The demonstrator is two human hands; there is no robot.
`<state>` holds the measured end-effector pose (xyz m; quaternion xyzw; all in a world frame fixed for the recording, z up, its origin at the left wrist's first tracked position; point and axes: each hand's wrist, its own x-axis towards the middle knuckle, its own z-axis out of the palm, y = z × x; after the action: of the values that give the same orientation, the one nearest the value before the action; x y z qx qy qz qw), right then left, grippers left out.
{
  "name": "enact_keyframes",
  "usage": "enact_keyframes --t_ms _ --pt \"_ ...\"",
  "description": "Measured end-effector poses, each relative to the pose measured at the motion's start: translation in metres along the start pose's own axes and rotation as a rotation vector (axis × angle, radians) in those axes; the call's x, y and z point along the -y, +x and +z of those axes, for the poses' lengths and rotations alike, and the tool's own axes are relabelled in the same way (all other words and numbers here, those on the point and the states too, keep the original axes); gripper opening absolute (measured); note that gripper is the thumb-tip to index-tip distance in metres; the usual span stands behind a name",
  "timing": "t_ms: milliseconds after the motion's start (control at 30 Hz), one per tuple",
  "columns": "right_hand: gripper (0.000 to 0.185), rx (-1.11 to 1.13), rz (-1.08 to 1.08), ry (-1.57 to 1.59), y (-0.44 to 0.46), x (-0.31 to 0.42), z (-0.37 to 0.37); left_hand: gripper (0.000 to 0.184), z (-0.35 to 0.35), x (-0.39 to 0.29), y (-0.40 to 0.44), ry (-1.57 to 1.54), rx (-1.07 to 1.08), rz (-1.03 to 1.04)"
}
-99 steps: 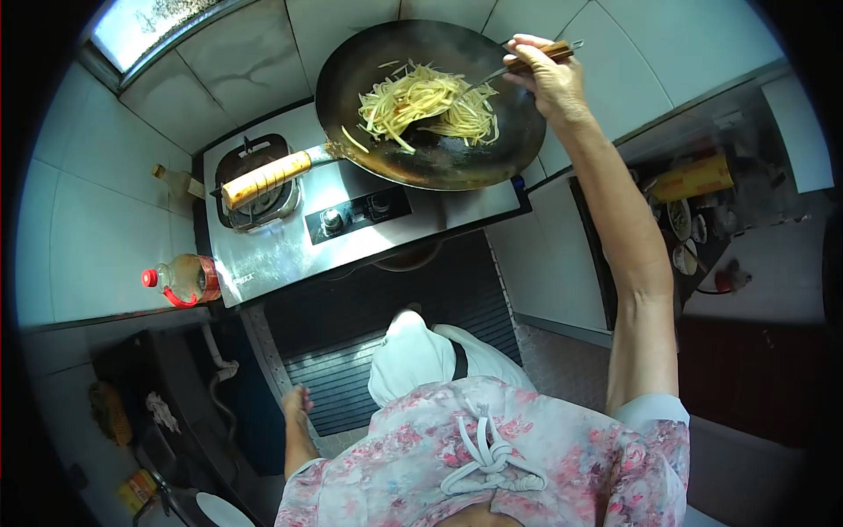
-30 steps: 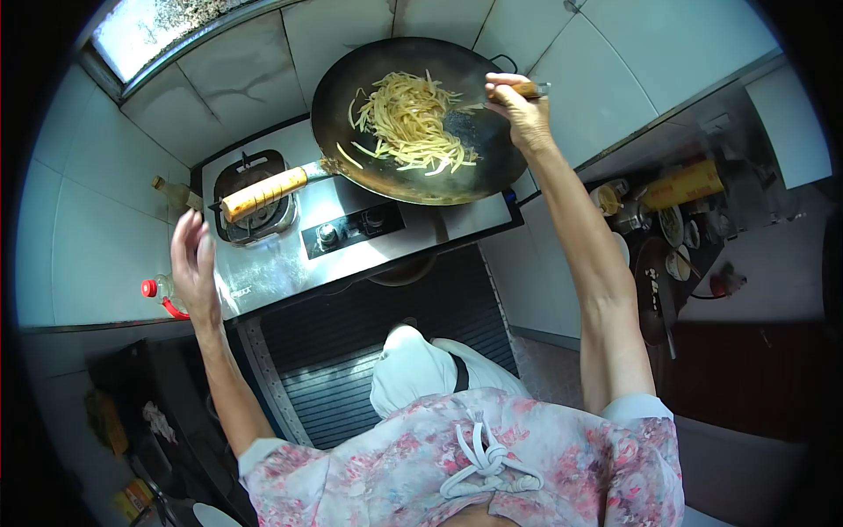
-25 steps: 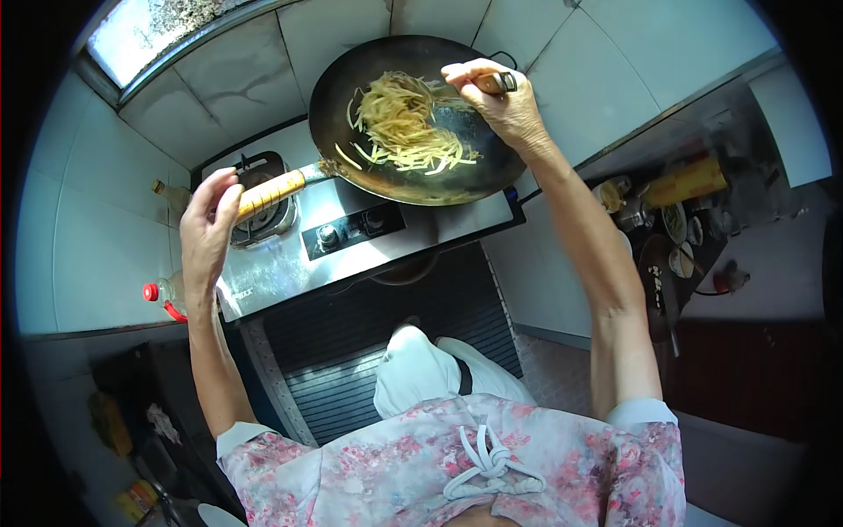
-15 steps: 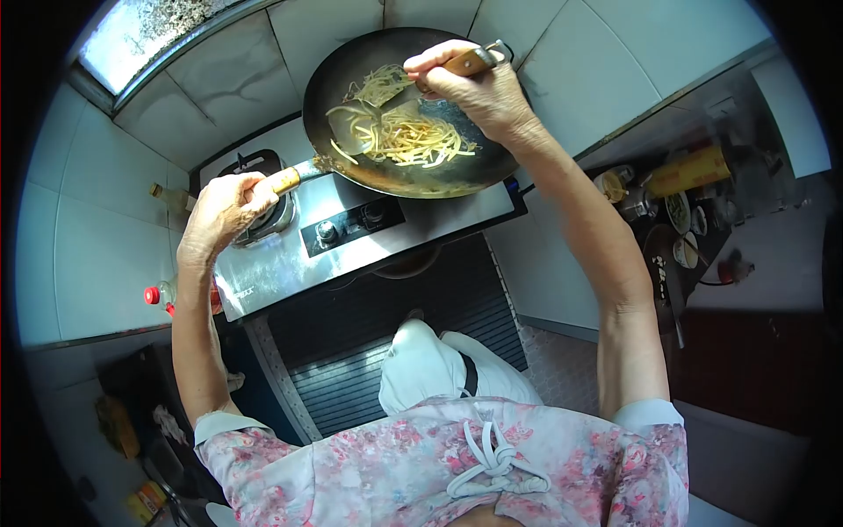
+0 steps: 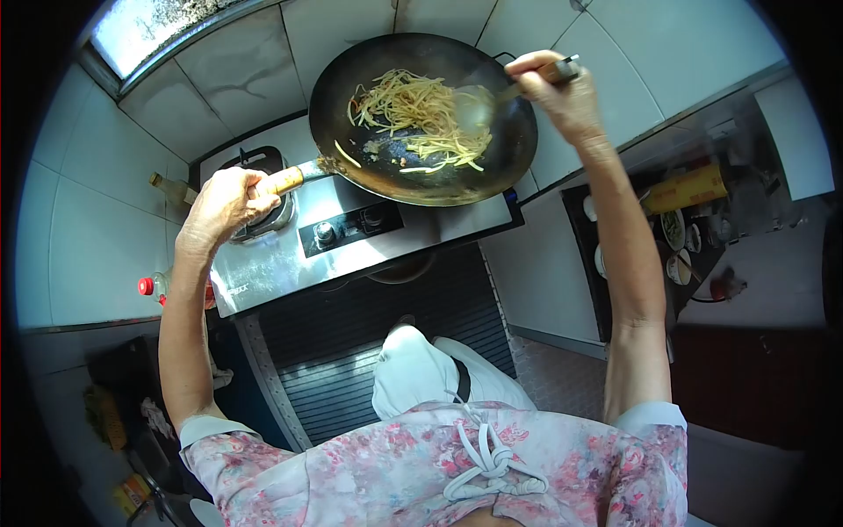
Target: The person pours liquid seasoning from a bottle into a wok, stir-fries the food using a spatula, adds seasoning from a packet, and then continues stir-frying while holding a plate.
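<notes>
A large dark wok [image 5: 421, 186] sits on the right side of the gas stove [image 5: 263, 279]. My left hand [image 5: 226, 204] is wrapped round its wooden handle, left of the pan. Inside lie pale yellow shredded strips [image 5: 408, 101], probably potato, heaped from the upper left toward the middle. My right hand [image 5: 566, 105] grips the wooden handle of a spatula [image 5: 475, 107] at the wok's right rim. The spatula's blade, slightly blurred, touches the right side of the strips.
Two stove knobs [image 5: 326, 234] face me below the wok. The left burner [image 5: 263, 215] is beside my left hand. A bottle with a red cap [image 5: 147, 286] stands at the left. On the right, a side counter holds bowls [image 5: 679, 267] and a yellow package [image 5: 687, 189].
My right hand has moved right, drawing the spatula from the wok's left side to its right. The strips have shifted into a heap higher up. My left hand stays on the handle.
</notes>
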<state>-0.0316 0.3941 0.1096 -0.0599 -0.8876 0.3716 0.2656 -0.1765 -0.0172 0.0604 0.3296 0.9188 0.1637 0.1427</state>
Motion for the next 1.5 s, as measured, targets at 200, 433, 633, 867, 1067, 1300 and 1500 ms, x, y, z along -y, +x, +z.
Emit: enact_keyframes --t_ms 200,433,633,867,1067,1300,1500 --pt "0.013 -0.254 0.275 -0.106 0.009 -0.017 -0.038 0.033 0.0 0.004 0.005 -0.02 0.023 0.009" --pt "0.014 -0.31 0.461 0.561 -0.009 -0.07 0.036 0.035 -0.007 -0.005 0.004 -0.019 0.063 -0.044" --pt "0.015 -0.068 0.108 0.544 -0.021 -0.025 0.023 0.038 -0.01 -0.012 0.0 0.045 0.009 -0.035" --pt "0.013 -0.291 0.279 0.119 -0.008 -0.055 -0.029 0.043 -0.009 -0.012 0.003 0.042 0.022 -0.075" --pt "0.01 -0.353 0.398 0.465 0.019 -0.115 -0.001 0.045 -0.012 -0.013 0.005 0.046 0.085 -0.113" --pt "0.01 -0.052 0.157 0.773 0.064 -0.12 0.066 0.034 -0.01 -0.012 0.002 0.112 -0.004 -0.02" --pt "0.015 0.354 -0.224 0.417 0.055 -0.042 0.09 0.035 -0.013 -0.017 0.001 0.091 0.005 -0.065"
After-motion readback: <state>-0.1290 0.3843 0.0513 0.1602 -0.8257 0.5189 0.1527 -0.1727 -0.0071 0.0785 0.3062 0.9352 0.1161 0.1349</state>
